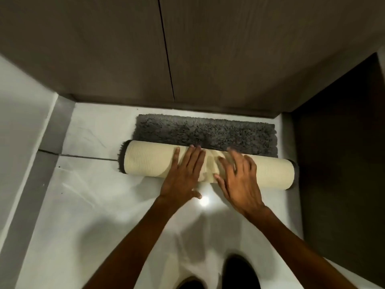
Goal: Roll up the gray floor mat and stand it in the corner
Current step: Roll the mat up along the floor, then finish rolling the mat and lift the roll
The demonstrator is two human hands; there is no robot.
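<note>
The gray shaggy floor mat [206,132] lies on the white floor, partly rolled. Its rolled part [150,159] shows the cream ribbed backing and runs left to right, with a strip of gray pile still flat behind it, toward the wall. My left hand [185,174] rests flat on the middle of the roll, fingers spread forward. My right hand [237,176] presses on the roll just to the right of it, fingers apart and slightly blurred. Neither hand grips the mat; both lie on top of it.
A brown wood-panelled wall [187,59] stands right behind the mat. A dark opening or panel [337,142] is at the right. A gray skirting and white wall [31,142] run along the left. My dark shoes [239,272] are at the bottom edge.
</note>
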